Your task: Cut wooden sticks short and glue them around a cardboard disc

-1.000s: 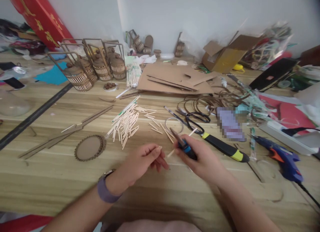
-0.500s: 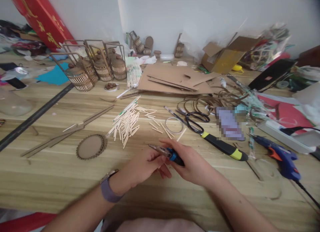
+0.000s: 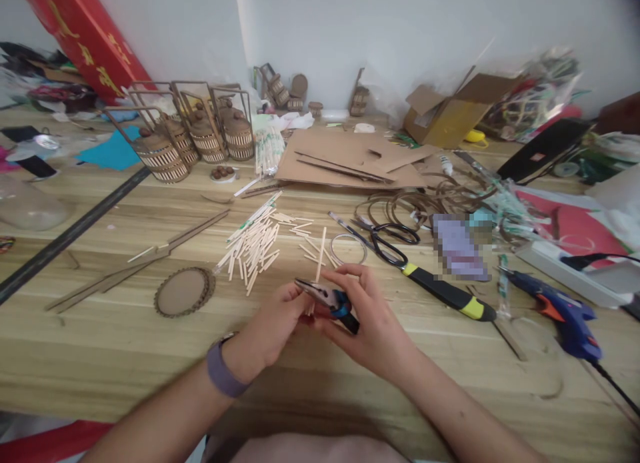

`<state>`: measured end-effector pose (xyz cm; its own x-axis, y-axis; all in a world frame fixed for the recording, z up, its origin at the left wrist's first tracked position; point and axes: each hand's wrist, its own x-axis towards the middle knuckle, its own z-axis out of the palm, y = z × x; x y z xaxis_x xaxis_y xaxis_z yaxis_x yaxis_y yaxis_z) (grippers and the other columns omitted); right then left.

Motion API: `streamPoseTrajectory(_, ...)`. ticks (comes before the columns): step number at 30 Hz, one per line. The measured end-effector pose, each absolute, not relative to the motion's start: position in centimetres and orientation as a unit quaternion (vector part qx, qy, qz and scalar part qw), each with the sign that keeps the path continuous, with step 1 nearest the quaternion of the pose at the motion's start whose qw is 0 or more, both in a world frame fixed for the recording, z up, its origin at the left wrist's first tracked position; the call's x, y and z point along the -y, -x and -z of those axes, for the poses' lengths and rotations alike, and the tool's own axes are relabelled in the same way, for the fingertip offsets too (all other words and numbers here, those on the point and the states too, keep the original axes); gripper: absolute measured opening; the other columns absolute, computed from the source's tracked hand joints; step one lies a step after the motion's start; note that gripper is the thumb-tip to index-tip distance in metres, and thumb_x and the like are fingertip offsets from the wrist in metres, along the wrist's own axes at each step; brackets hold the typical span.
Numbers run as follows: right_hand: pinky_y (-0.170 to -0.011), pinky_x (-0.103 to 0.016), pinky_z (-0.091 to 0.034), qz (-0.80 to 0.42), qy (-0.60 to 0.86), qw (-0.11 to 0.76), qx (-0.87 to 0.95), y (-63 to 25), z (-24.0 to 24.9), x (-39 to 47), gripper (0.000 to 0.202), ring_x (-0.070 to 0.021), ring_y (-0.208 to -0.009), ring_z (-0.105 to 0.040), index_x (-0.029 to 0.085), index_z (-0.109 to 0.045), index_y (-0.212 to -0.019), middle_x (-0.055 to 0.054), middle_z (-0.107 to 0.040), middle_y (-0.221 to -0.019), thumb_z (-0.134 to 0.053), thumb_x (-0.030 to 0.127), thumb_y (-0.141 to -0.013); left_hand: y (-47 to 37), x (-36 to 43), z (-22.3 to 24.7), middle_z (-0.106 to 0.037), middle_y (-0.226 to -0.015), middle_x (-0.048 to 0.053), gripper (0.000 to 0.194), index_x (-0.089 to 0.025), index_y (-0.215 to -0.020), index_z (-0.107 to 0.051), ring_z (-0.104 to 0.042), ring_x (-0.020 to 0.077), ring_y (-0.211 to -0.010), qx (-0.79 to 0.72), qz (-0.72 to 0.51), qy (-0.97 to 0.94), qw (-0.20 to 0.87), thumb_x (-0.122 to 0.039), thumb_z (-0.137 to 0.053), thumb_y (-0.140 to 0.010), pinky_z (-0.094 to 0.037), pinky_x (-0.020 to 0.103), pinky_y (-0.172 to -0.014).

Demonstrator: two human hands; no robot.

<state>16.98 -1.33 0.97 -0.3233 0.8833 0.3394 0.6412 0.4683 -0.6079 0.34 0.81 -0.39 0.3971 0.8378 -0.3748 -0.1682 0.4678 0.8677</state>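
Pliers with blue-and-black handles are in my right hand, their metal jaws pointing left. A thin wooden stick stands up past the jaws, its lower end pinched in the fingers of my left hand, partly hidden behind the pliers. Just beyond my hands lies a pile of short pale sticks. A round cardboard disc with a corrugated rim rests to the left. Right of the stick are a ring of tape and black-handled scissors.
A yellow-and-black handled tool and a blue glue gun lie at the right. Cardboard sheets sit at the back centre. Small lidded baskets with tall handles stand back left. Cardboard strips lie on the left.
The stick has come upright between my hands, rising past the pliers. The pliers and my right hand have shifted slightly left, with the jaws now more clearly in view.
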Motion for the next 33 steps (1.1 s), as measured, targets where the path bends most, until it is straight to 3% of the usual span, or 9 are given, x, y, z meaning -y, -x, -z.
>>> streamPoseTrajectory(3,-0.084,-0.041,-0.058,-0.158,0.484,0.327,0.796,-16.2,-0.4,1.7,0.059,-0.0254,-0.101,-0.063,0.018,-0.049,-0.13,-0.016,-0.047,-0.12,-0.071,0.018,-0.075,-0.7,-0.6,0.4,-0.066,-0.082,0.001,0.018,-0.017,-0.08,-0.06,-0.059,0.0161,-0.077,-0.404,-0.362,-0.36,0.759,-0.031,-0.069,-0.071,-0.045,0.027,-0.071)
streamPoseTrajectory(6,-0.078,-0.04,-0.059,-0.141,0.491,0.327,0.795,-15.9,0.0,1.8,0.063,-0.0225,-0.09,-0.065,0.018,-0.048,-0.131,-0.015,-0.047,-0.119,-0.068,0.012,-0.071,-0.9,-0.3,0.4,-0.068,-0.089,0.004,0.021,-0.017,-0.082,-0.063,-0.061,0.0204,-0.088,-0.394,-0.372,-0.368,0.756,-0.033,-0.07,-0.07,-0.046,0.03,-0.079)
streamPoseTrajectory(14,-0.088,-0.044,-0.056,-0.142,0.508,0.321,0.787,-16.1,0.4,1.5,0.062,-0.0296,-0.112,-0.059,0.019,-0.047,-0.132,-0.015,-0.048,-0.117,-0.071,0.018,-0.074,-1.1,-0.1,0.5,-0.07,-0.088,0.005,0.029,-0.018,-0.083,-0.062,-0.063,0.0235,-0.092,-0.41,-0.376,-0.395,0.732,-0.044,-0.071,-0.073,-0.047,0.036,-0.085)
streamPoseTrajectory(18,-0.085,-0.041,-0.055,-0.233,0.512,0.313,0.765,-17.0,-1.1,1.8,0.049,-0.0265,-0.107,-0.06,0.022,-0.053,-0.124,-0.013,-0.053,-0.116,-0.07,0.025,-0.078,-0.7,-0.3,0.2,-0.068,-0.079,0.003,0.036,-0.017,-0.083,-0.062,-0.064,0.0212,-0.081,-0.418,-0.361,-0.414,0.724,-0.051,-0.071,-0.075,-0.049,0.033,-0.076)
streamPoseTrajectory(22,-0.072,-0.035,-0.053,-0.376,0.57,0.244,0.689,-19.3,-3.9,2.4,0.019,-0.0209,-0.08,-0.062,0.022,-0.06,-0.099,-0.005,-0.064,-0.088,-0.058,0.034,-0.084,-0.1,-0.4,-0.6,-0.07,-0.074,0.004,0.047,-0.015,-0.086,-0.06,-0.065,0.0181,-0.07,-0.413,-0.328,-0.444,0.725,-0.061,-0.068,-0.076,-0.048,0.031,-0.071)
streamPoseTrajectory(27,-0.07,-0.03,-0.05,-0.54,0.584,0.173,0.581,-22.2,-5.8,3.6,0.019,-0.0201,-0.081,-0.062,0.023,-0.067,-0.089,-0.002,-0.068,-0.085,-0.062,0.037,-0.077,0.0,0.0,-1.3,-0.073,-0.071,0.006,0.046,-0.015,-0.088,-0.061,-0.065,0.0179,-0.068,-0.408,-0.294,-0.487,0.714,-0.061,-0.059,-0.083,-0.046,0.029,-0.066)
streamPoseTrajectory(33,-0.068,-0.029,-0.051,-0.602,0.582,0.121,0.534,-22.2,-5.3,4.2,0.022,-0.0196,-0.081,-0.063,0.024,-0.071,-0.092,-0.003,-0.071,-0.088,-0.06,0.026,-0.072,-0.2,0.5,-1.2,-0.073,-0.071,0.006,0.042,-0.015,-0.09,-0.062,-0.065,0.0169,-0.067,-0.382,-0.245,-0.513,0.728,-0.057,-0.058,-0.085,-0.045,0.029,-0.067)
